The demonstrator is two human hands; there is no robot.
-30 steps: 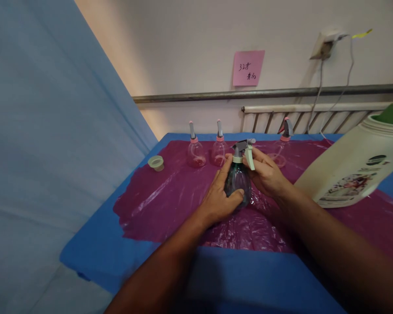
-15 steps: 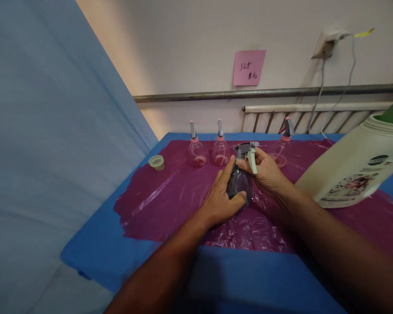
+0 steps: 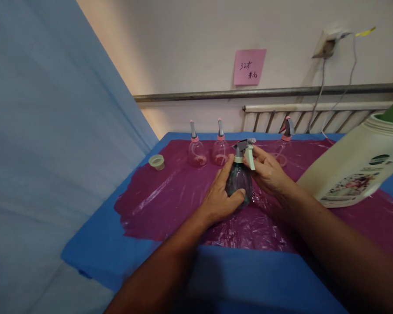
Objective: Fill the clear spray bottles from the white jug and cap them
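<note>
A dark green, see-through spray bottle (image 3: 241, 178) stands upright on the purple plastic sheet (image 3: 170, 196). My left hand (image 3: 220, 194) is closed around its body, thumb across the front and forefinger up by the neck. At the bottle's pale green collar and trigger, my right hand (image 3: 267, 170) has its fingers bent close; the trigger partly hides the fingertips. The grey spray head sits on the bottle with its nozzle pointing right. Behind stand two clear spray bottles with pink collars, one at the left (image 3: 197, 153) and one beside it (image 3: 220, 152).
Another pink-collared bottle (image 3: 284, 148) stands behind my right hand. A large cream jug (image 3: 350, 170) with a green cap leans at the right. A small translucent cup (image 3: 156, 162) rests at the left. Blue cloth (image 3: 101, 240) covers the table; a blue curtain (image 3: 52, 131) hangs left.
My right hand has drawn slightly right, its thumb shifting off the front of the collar to behind the trigger. The spray head has turned a little. My left hand keeps its hold.
</note>
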